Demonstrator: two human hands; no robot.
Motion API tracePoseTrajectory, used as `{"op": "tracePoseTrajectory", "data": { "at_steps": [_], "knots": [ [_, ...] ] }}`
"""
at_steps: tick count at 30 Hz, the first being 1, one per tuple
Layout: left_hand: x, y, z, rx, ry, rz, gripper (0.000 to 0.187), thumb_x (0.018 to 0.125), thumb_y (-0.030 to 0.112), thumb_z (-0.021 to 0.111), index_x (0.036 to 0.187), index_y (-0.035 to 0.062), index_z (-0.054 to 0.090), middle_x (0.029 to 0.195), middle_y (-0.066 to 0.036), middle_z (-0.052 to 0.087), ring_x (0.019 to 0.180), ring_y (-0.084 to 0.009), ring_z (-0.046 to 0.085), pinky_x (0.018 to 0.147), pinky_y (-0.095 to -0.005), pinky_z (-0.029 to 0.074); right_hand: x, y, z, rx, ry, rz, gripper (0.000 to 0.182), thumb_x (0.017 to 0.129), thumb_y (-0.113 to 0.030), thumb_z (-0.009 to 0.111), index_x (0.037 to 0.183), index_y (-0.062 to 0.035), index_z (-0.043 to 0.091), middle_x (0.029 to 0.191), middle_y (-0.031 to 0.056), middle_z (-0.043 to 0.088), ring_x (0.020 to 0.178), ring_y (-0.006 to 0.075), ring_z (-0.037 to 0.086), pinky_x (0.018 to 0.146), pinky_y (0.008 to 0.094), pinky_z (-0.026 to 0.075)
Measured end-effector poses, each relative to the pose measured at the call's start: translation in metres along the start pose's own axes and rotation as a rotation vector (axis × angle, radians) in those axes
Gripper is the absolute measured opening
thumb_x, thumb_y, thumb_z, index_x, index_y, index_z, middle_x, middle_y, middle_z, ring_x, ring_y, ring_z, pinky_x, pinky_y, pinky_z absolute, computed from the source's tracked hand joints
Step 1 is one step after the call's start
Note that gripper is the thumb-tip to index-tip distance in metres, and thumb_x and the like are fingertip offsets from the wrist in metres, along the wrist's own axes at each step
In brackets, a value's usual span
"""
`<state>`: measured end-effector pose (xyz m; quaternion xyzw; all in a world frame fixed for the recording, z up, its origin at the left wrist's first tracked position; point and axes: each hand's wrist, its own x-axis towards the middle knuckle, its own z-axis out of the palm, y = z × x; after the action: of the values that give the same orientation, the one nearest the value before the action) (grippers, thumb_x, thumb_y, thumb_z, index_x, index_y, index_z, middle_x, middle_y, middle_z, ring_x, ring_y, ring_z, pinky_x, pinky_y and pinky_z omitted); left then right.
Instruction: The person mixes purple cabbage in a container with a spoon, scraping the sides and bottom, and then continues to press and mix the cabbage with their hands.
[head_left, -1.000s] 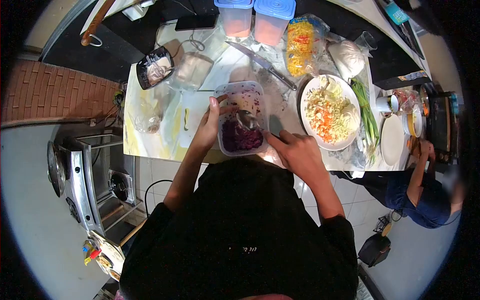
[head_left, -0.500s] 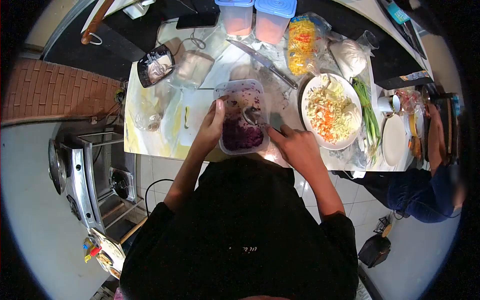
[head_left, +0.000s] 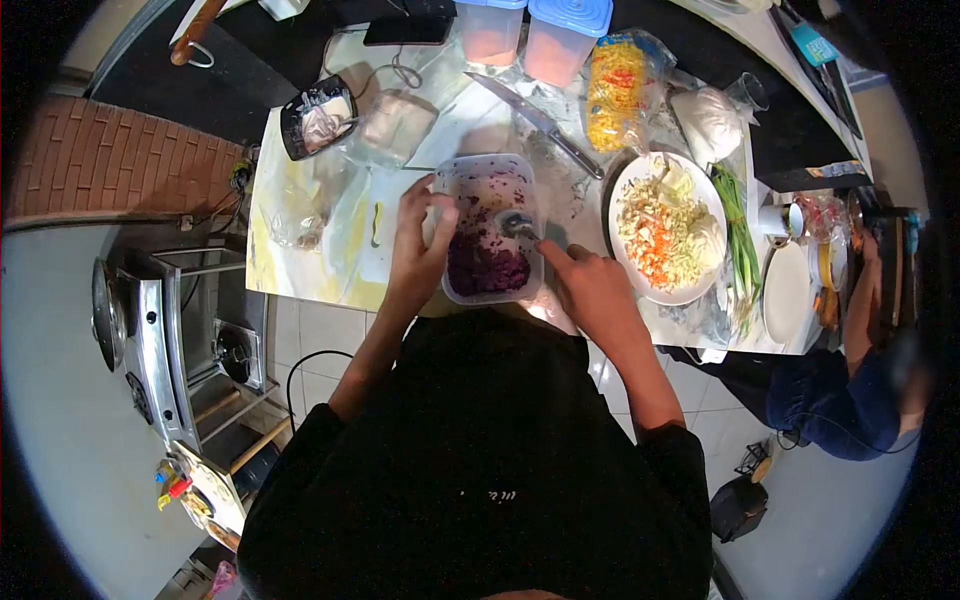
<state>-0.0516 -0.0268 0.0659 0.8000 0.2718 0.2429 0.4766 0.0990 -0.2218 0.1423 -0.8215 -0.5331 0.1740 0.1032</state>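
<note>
A clear plastic container point(head_left: 492, 299) stands near the table's front edge, with mashed purple food point(head_left: 488, 268) heaped at its near end and bits stuck to its walls. At its left rim is my left hand point(head_left: 420, 245), thumb and fingers apart, the thumb overlapping the container's side. My right hand point(head_left: 595, 285) is closed round the handle of a metal spoon point(head_left: 515, 224), whose bowl lies inside the container above the purple mash. To the right sits a white plate point(head_left: 680, 296) with chopped orange and pale vegetables point(head_left: 660, 235).
A knife point(head_left: 545, 125) lies behind the container, near a bag of yellow noodles point(head_left: 617, 95). Green onions point(head_left: 738, 245) lie right of the plate. A black dish point(head_left: 318, 118) and a white cutting board point(head_left: 385, 250) are left. Another person point(head_left: 835, 400) is at far right.
My left hand's fingers have loosened and spread at the container's rim. The spoon has shifted slightly within the container, still in my right hand. The whole view has shifted a little.
</note>
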Motion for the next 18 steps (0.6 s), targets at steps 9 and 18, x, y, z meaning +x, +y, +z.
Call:
{"op": "tracePoseTrajectory", "data": {
  "at_steps": [9,18],
  "knots": [
    [-0.012,-0.044,0.031,-0.384,0.035,-0.282,0.052,0.096,0.007,0.050,0.142,0.0004,0.027,0.134,-0.019,0.044,0.127,-0.0296,0.044,0.105,-0.0397,0.038,0.061,0.001,0.041,0.161,0.227,-0.211,0.040,0.077,-0.001,0.057,0.118,-0.0044,0.059,0.079,0.0209,0.060,0.079,0.0408,0.061,0.070,0.0497,0.050],
    [-0.015,-0.022,0.038,-0.424,0.166,-0.196,0.048,0.093,-0.005,0.040,0.140,-0.0022,0.037,0.133,-0.017,0.048,0.127,-0.0257,0.044,0.108,-0.0355,0.034,0.042,-0.019,0.024,0.220,-0.258,-0.171,0.041,0.078,-0.001,0.059,0.119,-0.0022,0.060,0.085,0.0238,0.062,0.088,0.0414,0.061,0.079,0.0468,0.050]
  ]
}}
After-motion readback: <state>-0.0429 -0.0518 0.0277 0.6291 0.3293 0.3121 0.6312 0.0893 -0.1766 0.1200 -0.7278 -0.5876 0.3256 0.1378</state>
